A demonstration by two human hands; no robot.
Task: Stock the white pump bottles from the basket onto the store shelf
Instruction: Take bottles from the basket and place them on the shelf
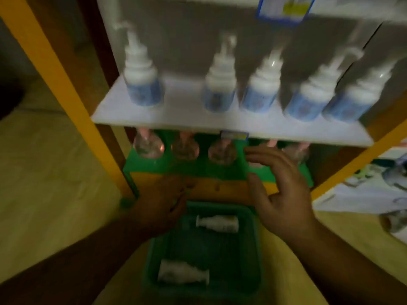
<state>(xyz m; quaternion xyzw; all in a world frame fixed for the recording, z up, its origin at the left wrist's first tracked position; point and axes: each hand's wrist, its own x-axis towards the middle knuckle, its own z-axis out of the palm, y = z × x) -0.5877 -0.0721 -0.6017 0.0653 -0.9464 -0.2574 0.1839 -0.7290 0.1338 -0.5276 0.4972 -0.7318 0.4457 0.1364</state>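
Observation:
Several white pump bottles with blue labels (220, 84) stand in a row on the white shelf (187, 119). Below me a green basket (253, 249) holds two white pump bottles lying on their sides, one near its far end (218, 223) and one near its close end (182, 272). My left hand (163, 203) hovers over the basket's far left corner, fingers curled, nothing visibly in it. My right hand (282, 188) is raised above the basket's right rim, fingers spread and empty, just under the white shelf's front edge. The picture is blurred.
Under the white shelf a green shelf (187, 166) carries a row of clear, rounded bottles with pink tops (147, 146). Orange shelf posts (55, 80) run along the left and right. A white surface with dark items (363, 190) lies at right.

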